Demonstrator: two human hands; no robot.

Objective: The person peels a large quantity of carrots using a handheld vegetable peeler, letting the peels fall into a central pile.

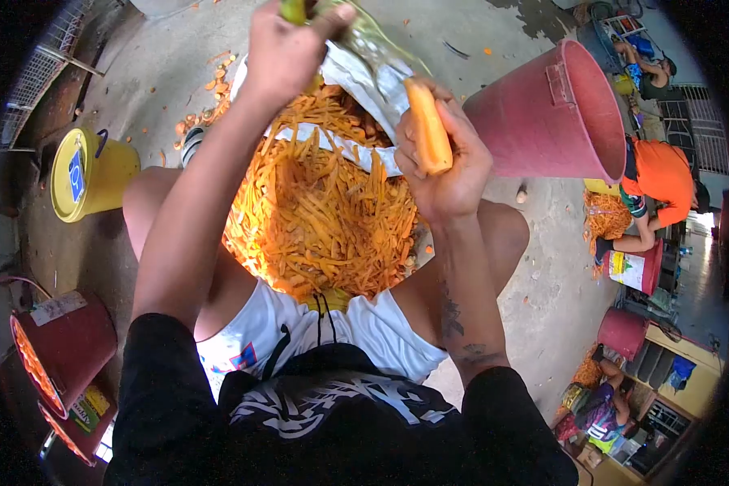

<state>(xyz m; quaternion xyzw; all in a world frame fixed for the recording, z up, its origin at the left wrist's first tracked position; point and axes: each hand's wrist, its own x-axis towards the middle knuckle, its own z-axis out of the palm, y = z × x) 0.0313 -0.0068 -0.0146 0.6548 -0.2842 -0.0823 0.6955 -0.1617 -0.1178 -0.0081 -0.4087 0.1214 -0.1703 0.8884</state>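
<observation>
Over the heap, my right hand (449, 158) is closed around a peeled carrot (429, 134), which lies along the thumb with one end toward me. My left hand (283, 53), up and to the left, has its fingers wrapped around a yellow-green handle (294, 10); the tool's working end cannot be made out. Beyond and between the hands is a translucent greenish sheet (372, 44), partly blurred. A large heap of orange carrot peelings (324, 211) sits between my legs, with a white strip (332, 139) crossing it near its far side.
A big pink tub (510, 121) stands tilted at right. At left are a yellow bucket (109, 174) and dark red buckets (76, 344) of orange pieces. Carrot ends (214, 85) litter the concrete floor. A person in orange (664, 174) bends at far right; other people sit beyond.
</observation>
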